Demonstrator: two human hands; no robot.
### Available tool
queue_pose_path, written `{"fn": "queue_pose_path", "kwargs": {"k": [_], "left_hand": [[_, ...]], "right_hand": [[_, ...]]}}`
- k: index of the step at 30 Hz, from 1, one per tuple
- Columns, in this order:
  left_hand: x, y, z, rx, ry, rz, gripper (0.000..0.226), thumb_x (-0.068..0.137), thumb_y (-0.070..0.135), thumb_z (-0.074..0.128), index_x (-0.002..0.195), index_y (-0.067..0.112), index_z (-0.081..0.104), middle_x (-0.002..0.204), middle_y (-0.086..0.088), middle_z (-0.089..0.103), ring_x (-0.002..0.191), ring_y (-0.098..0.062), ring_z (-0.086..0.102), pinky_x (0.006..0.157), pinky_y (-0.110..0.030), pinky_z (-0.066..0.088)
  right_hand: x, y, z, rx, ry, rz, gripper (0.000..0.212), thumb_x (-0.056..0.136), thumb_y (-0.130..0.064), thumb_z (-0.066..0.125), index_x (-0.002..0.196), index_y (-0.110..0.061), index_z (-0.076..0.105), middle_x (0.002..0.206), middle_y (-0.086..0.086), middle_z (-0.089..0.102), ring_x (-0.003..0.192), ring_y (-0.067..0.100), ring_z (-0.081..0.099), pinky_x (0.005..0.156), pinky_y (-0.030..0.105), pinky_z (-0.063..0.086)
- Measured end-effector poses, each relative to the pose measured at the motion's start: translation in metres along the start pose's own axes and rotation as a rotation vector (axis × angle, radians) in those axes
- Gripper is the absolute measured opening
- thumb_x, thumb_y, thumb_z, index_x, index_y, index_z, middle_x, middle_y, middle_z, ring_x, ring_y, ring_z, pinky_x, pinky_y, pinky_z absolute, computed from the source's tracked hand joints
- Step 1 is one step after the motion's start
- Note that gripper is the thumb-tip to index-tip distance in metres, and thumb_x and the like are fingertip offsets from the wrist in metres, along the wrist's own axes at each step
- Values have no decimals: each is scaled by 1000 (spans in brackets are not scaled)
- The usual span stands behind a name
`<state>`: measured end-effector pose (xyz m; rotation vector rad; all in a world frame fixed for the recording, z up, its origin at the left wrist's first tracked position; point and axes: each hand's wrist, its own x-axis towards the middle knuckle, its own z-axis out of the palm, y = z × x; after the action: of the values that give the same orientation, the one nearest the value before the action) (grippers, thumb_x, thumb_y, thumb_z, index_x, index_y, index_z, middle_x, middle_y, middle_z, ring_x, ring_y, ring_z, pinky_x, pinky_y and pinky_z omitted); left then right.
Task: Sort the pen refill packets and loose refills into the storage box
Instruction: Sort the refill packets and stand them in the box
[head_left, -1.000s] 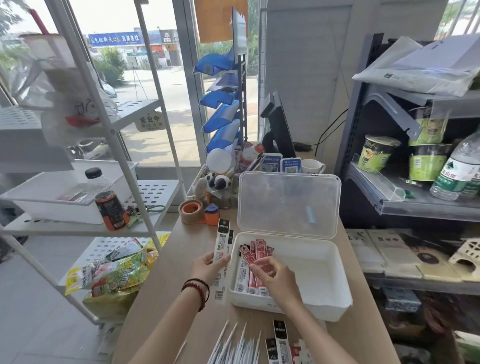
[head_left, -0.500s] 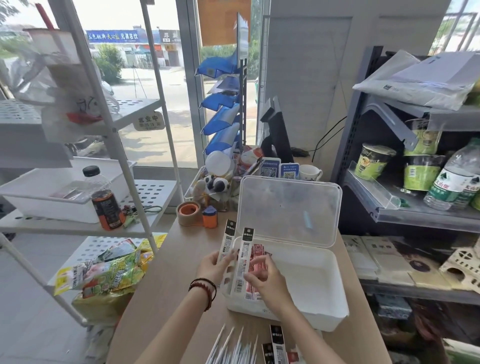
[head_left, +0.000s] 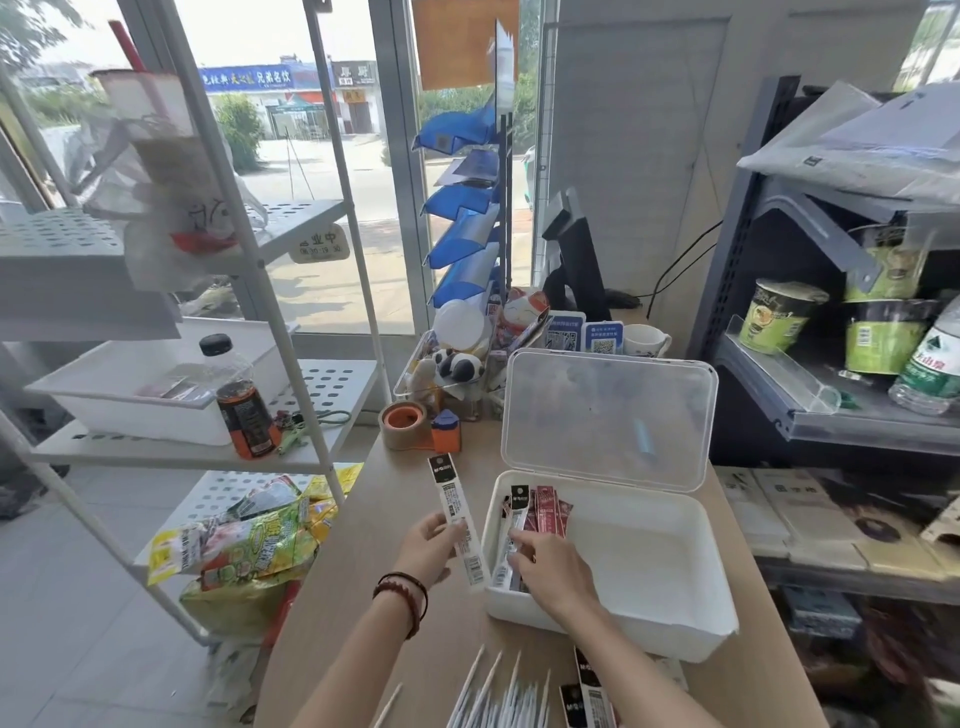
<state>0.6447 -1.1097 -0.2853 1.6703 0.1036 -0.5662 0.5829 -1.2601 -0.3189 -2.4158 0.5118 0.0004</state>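
refill packets (head_left: 546, 514) in open storage box (head_left: 641, 553)

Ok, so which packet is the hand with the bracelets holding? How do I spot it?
Find the open white storage box on the wooden counter. Just outside its left wall, the left hand grips a long white packet with a black top, tilted up in the air. The red packets and another black-topped packet already sit inside the box.

Daylight floods shopfront through tall glass panes (head_left: 291, 156); sunlit street (head_left: 317, 176), blue signboard (head_left: 247, 79) beyond. White perforated rack (head_left: 332, 384) left, on grey tiled floor (head_left: 67, 623). Pale wooden table (head_left: 358, 582) centre. Grey wall panel (head_left: 639, 156) behind; dark steel shelving (head_left: 737, 260) right.
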Motion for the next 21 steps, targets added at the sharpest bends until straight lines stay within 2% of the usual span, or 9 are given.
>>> {"fn": "queue_pose_path", "kwargs": {"k": [3, 6, 10, 13, 16, 18, 21], "left_hand": [[-1, -8, -3, -14, -14, -24, 6, 90, 21, 60, 96, 22, 59, 82, 8, 64, 70, -8, 57, 61, -24, 42], [-2, -13, -4, -29, -8, -34, 14, 85, 28, 67, 97, 25, 59, 89, 8, 66, 74, -8, 60, 62, -24, 42], [-3, -12, 0, -48, 22, -19, 16, 83, 28, 69, 94, 23, 60, 88, 6, 67, 68, -9, 59, 61, -24, 42], [-3, -7, 5, -49, 31, 14, 15, 83, 27, 69, 94, 20, 60, 88, 4, 67, 69, -10, 58, 61, -25, 43], [-2, -1, 12, -30, 39, 46, 12, 84, 27, 68, 91, 21, 60, 87, 5, 67, 69, -10, 56, 60, -24, 41], [-2, 4, 17, -15, 29, 64, 13, 84, 27, 68, 91, 21, 60, 87, 6, 67, 69, -10, 57, 59, -24, 40], [-1, 11, 26, 30, 1, 86, 14, 84, 29, 68, 93, 21, 60, 88, 7, 68, 73, -9, 60, 60, -25, 40]], "right_hand": [[7, 7, 0, -21, -40, -26, 37, 93, -38, 57, 130, -33, 58, 130, -7, 62, 115, 13, 58, 96, 34, 48], [13, 16, -9, -91, -79, -62, 38, 94, -39, 56, 131, -35, 57, 131, -10, 59, 124, 14, 49, 104, 38, 38], [15, 20, -15, -172, -151, -75, 38, 97, -44, 47, 135, -43, 50, 118, -8, 47, 119, 14, 40, 98, 36, 31], [13, 20, -13, -120, -71, -111, 36, 100, -46, 38, 132, -40, 53, 120, -9, 49, 118, 13, 41, 98, 35, 31], [8, 21, -15, 96, 28, -130, 31, 100, -46, 37, 119, -38, 61, 113, -14, 62, 104, 6, 55, 94, 34, 47], [4, 20, -17, 255, 19, -124, 24, 98, -49, 43, 106, -40, 64, 95, -17, 69, 83, 2, 65, 79, 35, 58], [-3, 16, -23, 458, 32, -128, 19, 90, -50, 58, 100, -36, 66, 83, -13, 73, 78, 1, 68, 72, 32, 60]]}}
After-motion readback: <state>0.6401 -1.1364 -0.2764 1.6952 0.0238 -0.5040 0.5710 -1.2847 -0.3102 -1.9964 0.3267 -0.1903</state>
